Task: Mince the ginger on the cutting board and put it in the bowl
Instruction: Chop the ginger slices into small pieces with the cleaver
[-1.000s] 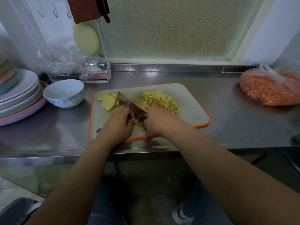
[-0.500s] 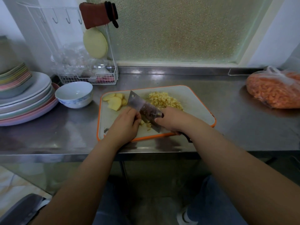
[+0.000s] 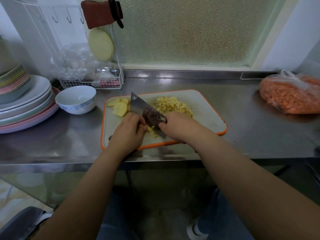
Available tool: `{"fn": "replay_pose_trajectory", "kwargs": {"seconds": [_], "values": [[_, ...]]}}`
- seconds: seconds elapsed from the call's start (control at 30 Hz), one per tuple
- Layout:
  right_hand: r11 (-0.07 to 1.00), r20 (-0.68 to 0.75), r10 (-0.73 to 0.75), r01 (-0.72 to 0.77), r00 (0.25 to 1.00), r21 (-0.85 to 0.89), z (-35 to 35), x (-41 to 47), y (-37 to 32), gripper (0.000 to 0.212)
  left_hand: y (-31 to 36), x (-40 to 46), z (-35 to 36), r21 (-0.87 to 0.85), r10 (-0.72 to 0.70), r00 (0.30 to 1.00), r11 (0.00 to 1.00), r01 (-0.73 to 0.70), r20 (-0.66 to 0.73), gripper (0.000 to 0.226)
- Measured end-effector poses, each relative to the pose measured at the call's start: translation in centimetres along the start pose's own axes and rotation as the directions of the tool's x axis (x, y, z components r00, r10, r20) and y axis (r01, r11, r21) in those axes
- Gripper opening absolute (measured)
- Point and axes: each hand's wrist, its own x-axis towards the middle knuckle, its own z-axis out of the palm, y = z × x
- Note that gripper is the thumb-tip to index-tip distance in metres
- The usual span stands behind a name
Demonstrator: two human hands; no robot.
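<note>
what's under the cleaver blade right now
A few chopped ginger bits lie on the cutting board below the cleaver. The left hand covers whatever it steadies beside them.

Kitchen: steel counter [image 3: 242, 135], stacked plates [image 3: 26, 101], dish rack [image 3: 97, 82].

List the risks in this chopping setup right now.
1. The left hand holds ginger right beside the cleaver blade; a slip could nick its fingertips.
2. The cutting board lies near the counter's front edge, so hard chops might shift it.
3. The minced ginger is heaped behind the right hand and could scatter.
</note>
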Motion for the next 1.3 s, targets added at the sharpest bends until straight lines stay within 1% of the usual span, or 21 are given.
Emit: {"fn": "replay_pose_trajectory", "kwargs": {"seconds": [0.13,0.27,0.37,0.43,0.57,0.67,0.83,0.9,0.97,1.03,1.1,1.2,1.23,1.3], "values": [[1.0,-0.004,0.003,-0.003,1.0,-0.003,0.0,0.1,0.0,0.022,0.1,-0.1,0.0,0.001,0.017,1.0,1.0,-0.017,0.013,0.018],[1.0,-0.038,-0.004,0.004,0.999,-0.002,-0.7,-0.3,0.2,0.025,0.1,0.3,0.0,0.024,0.042,0.998,0.999,-0.043,0.045,0.011],[1.0,-0.019,-0.008,0.008,1.0,-0.007,-0.8,-0.6,0.1,0.024,0.3,0.6,0.1,0.034,0.025,1.0,0.999,-0.025,0.012,0.008],[1.0,-0.002,-0.004,0.004,1.0,-0.008,-0.7,-0.6,-0.1,0.023,0.3,0.5,0.0,0.018,-0.003,1.0,1.0,0.003,-0.012,0.011],[1.0,0.024,0.014,-0.013,1.0,-0.025,-0.4,-0.6,-0.3,0.02,0.2,0.5,-0.1,0.018,-0.009,1.0,1.0,0.009,0.025,0.012],[0.998,0.052,0.038,-0.036,0.998,-0.043,-0.2,-0.5,-0.4,0.015,0.5,0.7,0.0,0.043,-0.008,0.998,0.999,0.006,0.055,0.009],[0.989,0.069,0.069,-0.06,0.995,-0.136,0.1,0.2,-1.0,0.013,0.6,1.2,-0.2,0.053,-0.022,0.996,0.998,0.017,0.087,0.005],[0.988,0.069,0.064,-0.054,0.996,-0.142,0.5,0.6,-1.0,0.012,0.6,1.4,-0.2,0.052,-0.034,0.995,0.998,0.03,0.095,0.005],[0.99,0.057,0.06,-0.052,0.997,-0.132,1.0,0.9,-1.0,0.018,0.6,1.5,-0.1,0.05,-0.043,0.994,0.998,0.038,0.102,0.006],[0.992,0.056,0.058,-0.051,0.997,-0.114,1.1,1.1,-0.7,0.017,0.7,1.5,-0.2,0.064,-0.053,0.993,0.997,0.047,0.105,0.006],[0.997,0.077,0.04,-0.035,0.996,-0.073,0.6,0.8,-0.1,0.014,0.7,1.5,-0.2,0.061,-0.045,0.994,0.997,0.039,0.099,0.007],[1.0,0.105,0.024,-0.022,0.994,-0.02,-0.5,0.4,0.9,0.021,0.5,1.2,-0.2,0.026,-0.022,0.995,0.999,0.019,0.096,0.011],[1.0,0.103,0.029,-0.029,0.994,-0.008,-0.5,0.3,1.1,0.024,0.5,1.1,-0.3,0.016,-0.018,0.995,1.0,0.017,0.094,0.011],[1.0,0.083,0.023,-0.024,0.996,0.009,-0.2,0.3,1.0,0.024,0.4,0.9,-0.4,0.001,-0.018,0.997,1.0,0.018,0.076,0.007]]}}
